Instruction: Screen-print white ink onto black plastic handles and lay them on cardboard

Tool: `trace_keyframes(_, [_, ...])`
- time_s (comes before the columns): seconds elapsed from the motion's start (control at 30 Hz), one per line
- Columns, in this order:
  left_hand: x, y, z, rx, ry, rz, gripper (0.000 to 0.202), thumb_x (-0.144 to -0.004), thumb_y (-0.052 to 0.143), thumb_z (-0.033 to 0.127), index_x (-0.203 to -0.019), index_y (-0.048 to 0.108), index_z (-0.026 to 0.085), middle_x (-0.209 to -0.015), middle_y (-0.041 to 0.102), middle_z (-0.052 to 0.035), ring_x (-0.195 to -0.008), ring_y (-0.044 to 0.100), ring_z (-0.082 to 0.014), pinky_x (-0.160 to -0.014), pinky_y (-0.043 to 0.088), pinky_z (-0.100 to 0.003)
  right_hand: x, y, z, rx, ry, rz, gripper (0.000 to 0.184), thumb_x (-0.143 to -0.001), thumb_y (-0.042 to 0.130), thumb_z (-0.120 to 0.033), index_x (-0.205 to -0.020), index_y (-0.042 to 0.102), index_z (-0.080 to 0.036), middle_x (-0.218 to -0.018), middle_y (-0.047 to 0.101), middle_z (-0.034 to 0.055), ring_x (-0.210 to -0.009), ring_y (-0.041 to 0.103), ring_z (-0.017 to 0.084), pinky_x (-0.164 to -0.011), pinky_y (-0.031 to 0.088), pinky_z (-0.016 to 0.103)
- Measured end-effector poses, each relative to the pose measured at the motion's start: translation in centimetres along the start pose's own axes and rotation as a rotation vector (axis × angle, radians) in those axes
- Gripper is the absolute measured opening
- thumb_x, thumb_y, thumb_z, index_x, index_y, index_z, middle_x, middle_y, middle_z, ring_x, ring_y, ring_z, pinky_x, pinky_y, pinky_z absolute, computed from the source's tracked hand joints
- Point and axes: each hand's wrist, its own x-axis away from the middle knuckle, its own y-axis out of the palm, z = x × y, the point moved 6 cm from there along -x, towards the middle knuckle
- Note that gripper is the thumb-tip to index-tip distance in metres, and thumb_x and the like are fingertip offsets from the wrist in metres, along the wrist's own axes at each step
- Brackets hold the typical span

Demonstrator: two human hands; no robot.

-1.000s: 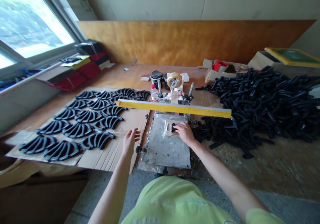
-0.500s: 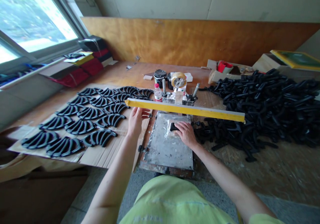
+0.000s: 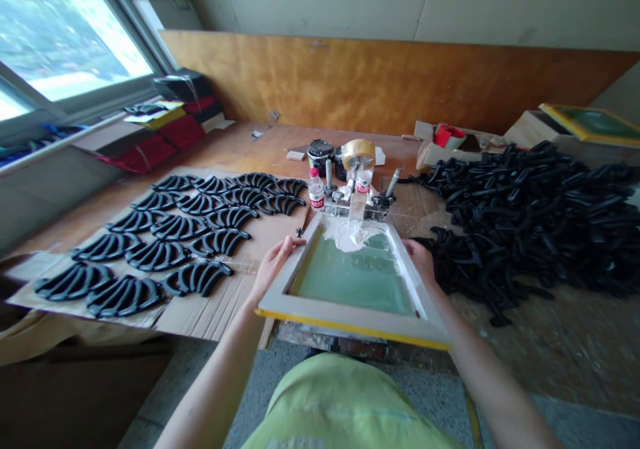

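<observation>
Hiding the plate, the screen frame (image 3: 350, 319) (hands gripping).

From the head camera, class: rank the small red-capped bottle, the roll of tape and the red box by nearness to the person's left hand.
1. Small red-capped bottle, just beyond the left hand, behind the screen frame.
2. Roll of tape, farther back, centre of the table.
3. Red box, far right, near the back board.
</observation>
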Motion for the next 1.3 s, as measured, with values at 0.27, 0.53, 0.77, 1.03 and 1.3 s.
trace_keyframes(0.27, [-0.2, 0.4, -12.0, 0.043, -0.164, 0.009, 0.079, -0.065, 0.070, 0.056, -0.132, 0.051, 0.019, -0.066, 0.061, 0.0026, -0.053, 0.055, -0.0125, -0.048, 0.040, -0.022, -6.5, 3.9, -11.8, 0.185, -0.380, -0.116, 0.047, -0.081, 0.063, -0.018, -0.127, 0.054, -0.017, -0.125, 0.056, 0.0130, -0.120, 0.048, 0.026, -0.101, 0.041, 0.040])
trace_keyframes(0.53, [-0.4, 0.4, -12.9, -0.016, -0.169, 0.032, 0.062, -0.069, 0.067, 0.056, -0.120, 0.062, 0.020, -0.077, 0.069, -0.0033, -0.066, 0.062, -0.0180, -0.055, 0.045, -0.026, -6.1, 6.6, -10.9, 0.504, -0.260, -0.286, 0.011, -0.084, 0.058, -0.021, -0.092, 0.064, -0.015, -0.095, 0.068, 0.0128, -0.091, 0.058, 0.024, -0.078, 0.042, 0.031])
trace_keyframes(0.77, [-0.5, 0.4, -13.7, -0.035, -0.168, 0.005, 0.063, -0.074, 0.062, 0.057, -0.125, 0.058, 0.019, -0.081, 0.069, -0.0042, -0.063, 0.060, -0.0168, -0.054, 0.043, -0.025, -1.9, 8.2, -13.8, 0.464, -0.382, -0.313, 0.016, -0.081, 0.051, -0.009, -0.089, 0.062, -0.016, -0.090, 0.065, 0.0117, -0.091, 0.055, 0.024, -0.075, 0.041, 0.031])
trace_keyframes(1.03, [-0.6, 0.3, -13.9, -0.085, -0.139, -0.018, 0.060, -0.078, 0.059, 0.057, -0.126, 0.057, 0.021, -0.083, 0.069, -0.0040, -0.067, 0.061, -0.0169, -0.058, 0.045, -0.026, 2.2, 5.3, -14.3, 0.286, -0.777, -0.552, 0.018, -0.084, 0.049, -0.011, -0.088, 0.065, -0.019, -0.084, 0.064, 0.0047, -0.087, 0.054, 0.020, -0.072, 0.040, 0.028])
trace_keyframes(1.3, [-0.1, 0.3, -12.7, 0.000, -0.179, 0.037, 0.064, -0.069, 0.067, 0.056, -0.121, 0.061, 0.018, -0.078, 0.069, -0.0050, -0.066, 0.062, -0.0194, -0.056, 0.046, -0.027, 1.9, 6.3, -13.9, 0.278, -0.685, -0.399, 0.024, -0.084, 0.048, -0.008, -0.096, 0.067, -0.018, -0.094, 0.065, 0.0077, -0.097, 0.054, 0.023, -0.078, 0.043, 0.030])
